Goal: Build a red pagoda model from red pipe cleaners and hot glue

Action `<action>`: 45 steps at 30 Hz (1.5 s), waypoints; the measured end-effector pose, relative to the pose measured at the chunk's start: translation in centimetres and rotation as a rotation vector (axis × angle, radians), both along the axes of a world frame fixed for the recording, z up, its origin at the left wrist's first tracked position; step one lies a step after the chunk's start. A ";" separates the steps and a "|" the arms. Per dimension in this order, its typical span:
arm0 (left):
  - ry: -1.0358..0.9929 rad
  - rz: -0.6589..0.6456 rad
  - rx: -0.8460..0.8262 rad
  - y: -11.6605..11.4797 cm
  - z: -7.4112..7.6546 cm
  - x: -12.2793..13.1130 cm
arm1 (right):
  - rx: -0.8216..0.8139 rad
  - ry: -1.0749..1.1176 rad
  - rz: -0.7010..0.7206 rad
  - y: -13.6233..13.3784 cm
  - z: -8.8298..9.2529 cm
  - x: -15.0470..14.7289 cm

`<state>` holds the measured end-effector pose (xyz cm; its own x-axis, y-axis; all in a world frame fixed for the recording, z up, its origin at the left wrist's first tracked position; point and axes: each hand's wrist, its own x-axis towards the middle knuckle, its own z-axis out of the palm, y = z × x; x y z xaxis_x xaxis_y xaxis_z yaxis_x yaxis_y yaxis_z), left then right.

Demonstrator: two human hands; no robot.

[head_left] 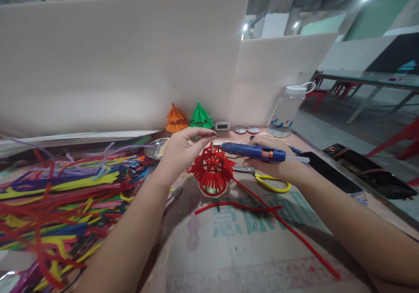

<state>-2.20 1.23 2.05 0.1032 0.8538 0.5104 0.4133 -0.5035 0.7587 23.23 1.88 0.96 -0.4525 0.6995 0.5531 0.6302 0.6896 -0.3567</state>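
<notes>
My left hand (pixel 186 149) is closed in a pinch at the thin stick (pixel 212 146) on top of a small red tiered piece (pixel 212 177). That piece has an open lattice upper part and a fringe of red fuzzy strips below. My right hand (pixel 271 162) grips a blue hot glue gun (pixel 252 151), its nozzle pointing left at the top of the red piece. A clear glue stick (pixel 303 158) pokes out of the gun's rear. One long red pipe cleaner (pixel 288 225) trails from the fringe, crossing a shorter red pipe cleaner (pixel 225 204).
Scissors with yellow handles (pixel 273 183) lie under my right hand. Pipe cleaners of many colours (pixel 72 197) heap on the left. An orange tree (pixel 176 118) and a green tree (pixel 200 117) stand behind, with a water bottle (pixel 284 112) and a black phone (pixel 327 173) to the right.
</notes>
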 end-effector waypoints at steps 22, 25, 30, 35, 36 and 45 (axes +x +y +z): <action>0.256 -0.124 -0.038 0.3 0.9 -2.2 | 0.048 -0.062 -0.027 0.0 0.3 0.7; 0.329 -0.175 -0.075 0.9 0.5 -2.7 | 0.030 -0.053 0.009 0.1 0.1 0.8; 0.277 -0.289 -0.191 1.7 -0.6 -2.1 | -0.061 0.014 0.009 -0.1 0.2 0.7; 0.091 -0.359 -0.321 1.8 -0.9 -1.2 | -0.098 0.065 0.017 0.2 0.2 1.0; 0.068 -0.343 -0.327 1.7 -0.9 -1.0 | -0.099 0.082 0.030 0.4 0.1 1.2; 0.135 -0.050 -0.178 0.9 -0.7 0.0 | -0.200 0.267 0.151 1.5 0.2 1.9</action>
<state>-2.15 2.09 1.36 0.2047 0.9211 0.3312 0.4952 -0.3893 0.7766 25.13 3.34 1.13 -0.4172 0.7419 0.5249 0.3931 0.6681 -0.6318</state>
